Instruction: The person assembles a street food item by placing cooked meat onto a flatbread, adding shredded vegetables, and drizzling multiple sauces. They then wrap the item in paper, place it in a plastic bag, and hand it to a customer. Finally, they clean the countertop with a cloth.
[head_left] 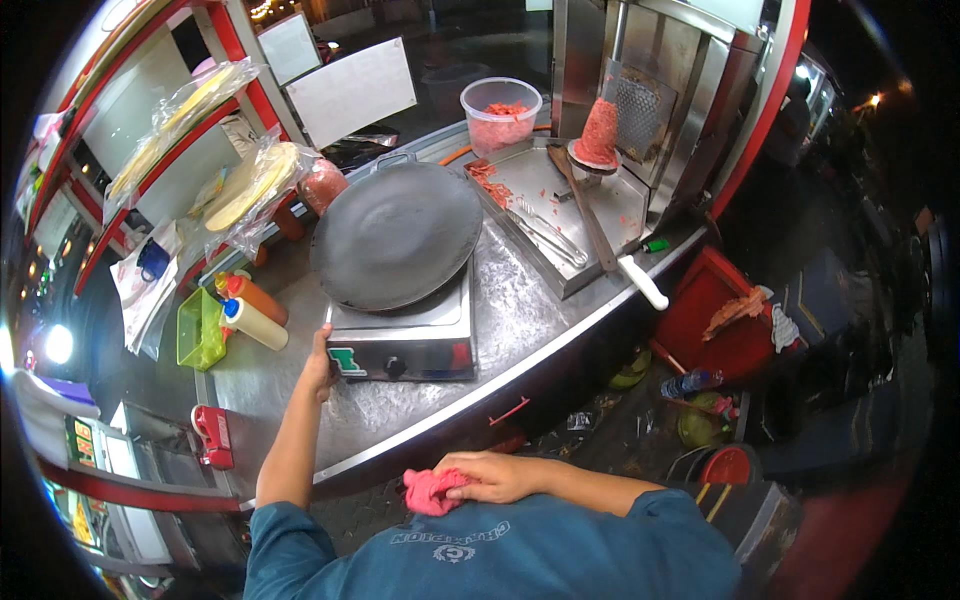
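Observation:
My left hand grips the left front corner of a tabletop gas stove, its fingers pressed along the side. A wide, dark, shallow pan rests on that stove. In front of my chest, my right hand is closed around a crumpled pink cloth. Left of the stove stand a cream squeeze bottle and an orange squeeze bottle, beside a green basket.
At the right, a metal tray holds tongs, a long wooden-looking tool and meat on an upright spit. A white-handled knife overhangs the counter edge. Bagged flatbreads sit on the left shelf. Behind is a tub.

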